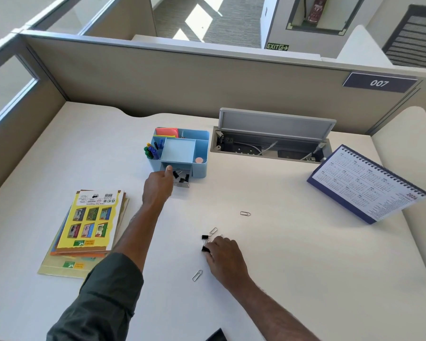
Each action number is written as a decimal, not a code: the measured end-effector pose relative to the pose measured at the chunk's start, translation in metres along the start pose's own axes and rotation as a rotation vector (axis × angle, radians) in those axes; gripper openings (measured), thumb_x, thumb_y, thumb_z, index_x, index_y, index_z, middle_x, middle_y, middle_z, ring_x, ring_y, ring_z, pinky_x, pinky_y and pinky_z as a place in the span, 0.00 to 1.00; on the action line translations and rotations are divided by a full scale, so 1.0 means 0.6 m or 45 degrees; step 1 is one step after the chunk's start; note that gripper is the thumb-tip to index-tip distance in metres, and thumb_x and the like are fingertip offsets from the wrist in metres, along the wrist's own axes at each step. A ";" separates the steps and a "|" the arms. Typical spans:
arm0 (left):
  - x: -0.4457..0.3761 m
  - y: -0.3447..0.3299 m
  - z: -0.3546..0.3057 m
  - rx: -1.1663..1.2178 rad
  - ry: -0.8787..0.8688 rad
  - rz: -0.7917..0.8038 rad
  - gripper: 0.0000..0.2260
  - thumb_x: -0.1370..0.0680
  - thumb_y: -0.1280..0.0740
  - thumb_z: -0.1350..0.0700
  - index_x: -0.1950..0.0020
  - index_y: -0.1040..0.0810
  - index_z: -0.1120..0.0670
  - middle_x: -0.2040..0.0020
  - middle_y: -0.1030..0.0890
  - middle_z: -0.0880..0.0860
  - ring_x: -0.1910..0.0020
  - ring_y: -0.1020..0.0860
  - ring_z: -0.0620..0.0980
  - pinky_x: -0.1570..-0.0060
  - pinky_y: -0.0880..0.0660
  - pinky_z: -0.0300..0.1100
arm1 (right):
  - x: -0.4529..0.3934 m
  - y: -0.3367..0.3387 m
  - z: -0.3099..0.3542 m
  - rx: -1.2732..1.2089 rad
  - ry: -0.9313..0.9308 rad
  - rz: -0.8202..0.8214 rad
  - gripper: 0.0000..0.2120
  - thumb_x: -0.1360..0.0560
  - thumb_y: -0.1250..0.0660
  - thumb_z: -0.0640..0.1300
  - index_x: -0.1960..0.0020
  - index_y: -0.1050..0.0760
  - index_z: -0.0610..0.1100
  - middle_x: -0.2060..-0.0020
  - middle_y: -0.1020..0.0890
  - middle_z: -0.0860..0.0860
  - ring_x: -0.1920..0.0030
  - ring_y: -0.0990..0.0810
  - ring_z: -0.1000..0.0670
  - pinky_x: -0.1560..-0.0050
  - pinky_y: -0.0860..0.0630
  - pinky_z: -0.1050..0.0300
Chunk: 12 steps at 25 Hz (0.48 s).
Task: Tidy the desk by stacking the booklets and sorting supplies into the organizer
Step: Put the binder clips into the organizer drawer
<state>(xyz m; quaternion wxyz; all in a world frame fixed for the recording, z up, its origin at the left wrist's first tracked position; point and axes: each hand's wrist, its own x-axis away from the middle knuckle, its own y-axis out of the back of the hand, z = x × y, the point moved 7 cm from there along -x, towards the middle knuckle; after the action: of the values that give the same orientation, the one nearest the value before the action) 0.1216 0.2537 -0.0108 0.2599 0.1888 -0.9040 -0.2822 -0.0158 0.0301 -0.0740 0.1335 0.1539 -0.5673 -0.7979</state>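
Observation:
A light blue organizer (202,153) stands at the back middle of the desk, holding markers (151,150) and sticky notes (166,132). Its small drawer (182,185) is pulled out, with black binder clips (181,178) inside. My left hand (158,187) reaches to the drawer's left edge, thumb up against it and fingers hidden behind the hand. My right hand (223,257) rests on the desk nearer me, fingers curled on a black binder clip (205,249); another black clip (204,237) lies just beyond. The booklets (89,225) sit stacked at the left.
Loose paper clips lie at the middle right (245,213), by my right fingers (213,230) and nearer me (197,275). An open cable hatch (276,124) sits behind the organizer's right side. A desk calendar (369,185) stands at the right. Partition walls close the back and left.

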 end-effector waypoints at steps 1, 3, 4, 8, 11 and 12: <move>0.013 0.003 -0.008 -0.022 -0.070 -0.025 0.24 0.16 0.44 0.41 0.52 0.17 0.58 0.61 0.18 0.56 0.60 0.21 0.56 0.57 0.24 0.48 | -0.001 0.007 -0.003 -0.040 -0.007 -0.052 0.04 0.28 0.28 0.48 0.55 0.21 0.50 0.62 0.25 0.55 0.64 0.25 0.50 0.62 0.30 0.57; 0.046 0.000 -0.020 -0.017 -0.193 -0.004 0.22 0.17 0.41 0.41 0.53 0.17 0.57 0.61 0.18 0.56 0.60 0.21 0.55 0.59 0.22 0.50 | -0.007 0.025 -0.006 -0.120 -0.038 -0.127 0.05 0.26 0.31 0.48 0.51 0.20 0.50 0.60 0.23 0.54 0.61 0.24 0.50 0.59 0.29 0.56; 0.064 -0.005 -0.022 -0.001 -0.225 0.044 0.20 0.17 0.39 0.42 0.54 0.17 0.56 0.63 0.18 0.55 0.64 0.21 0.53 0.65 0.23 0.48 | -0.013 0.039 -0.006 -0.150 -0.046 -0.165 0.05 0.26 0.32 0.48 0.51 0.20 0.50 0.59 0.22 0.54 0.61 0.24 0.50 0.58 0.29 0.57; 0.127 -0.043 -0.003 0.150 -0.230 0.263 0.14 0.18 0.35 0.46 0.55 0.17 0.54 0.68 0.18 0.53 0.74 0.23 0.48 0.71 0.27 0.41 | -0.050 0.113 0.003 -0.293 -0.086 -0.279 0.06 0.25 0.31 0.48 0.49 0.20 0.49 0.56 0.20 0.54 0.58 0.23 0.51 0.55 0.29 0.57; 0.165 -0.059 0.005 0.320 -0.212 0.306 0.11 0.18 0.33 0.50 0.54 0.17 0.55 0.64 0.16 0.53 0.71 0.20 0.47 0.69 0.25 0.43 | -0.074 0.155 0.004 -0.399 -0.144 -0.349 0.07 0.25 0.29 0.46 0.47 0.19 0.49 0.56 0.20 0.54 0.56 0.22 0.52 0.54 0.26 0.57; 0.174 -0.061 0.004 0.361 -0.209 0.306 0.11 0.18 0.34 0.50 0.54 0.17 0.55 0.63 0.15 0.53 0.69 0.19 0.48 0.69 0.24 0.43 | -0.080 0.165 0.006 -0.403 -0.149 -0.369 0.07 0.25 0.29 0.47 0.47 0.19 0.49 0.56 0.20 0.55 0.56 0.22 0.52 0.54 0.26 0.58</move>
<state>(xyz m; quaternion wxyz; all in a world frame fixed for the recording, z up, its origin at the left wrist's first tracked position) 0.0444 0.1757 0.0030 0.1879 0.0905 -0.9689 -0.1336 0.0307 0.0199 0.0254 0.0065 0.1643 -0.4136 -0.8955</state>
